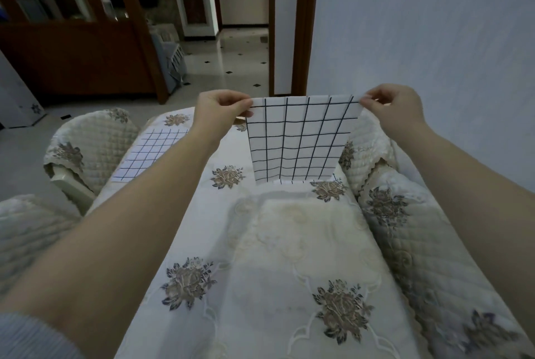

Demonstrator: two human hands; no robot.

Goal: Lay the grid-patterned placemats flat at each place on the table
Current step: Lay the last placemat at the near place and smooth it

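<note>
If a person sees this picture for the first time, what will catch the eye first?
First, the grid-patterned placemat held upright at the centre, the left hand and right hand pinching its top corners, its lower edge on the floral tablecloth. Next, a second placemat lying flat at far left.

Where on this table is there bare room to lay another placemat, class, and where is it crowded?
The near half of the tablecloth is free, bordered by the held placemat beyond it and a quilted chair cover on the right. The far end is crowded: the flat placemat lies far left, and both hands, left hand and right hand, hang the other far right.
</note>
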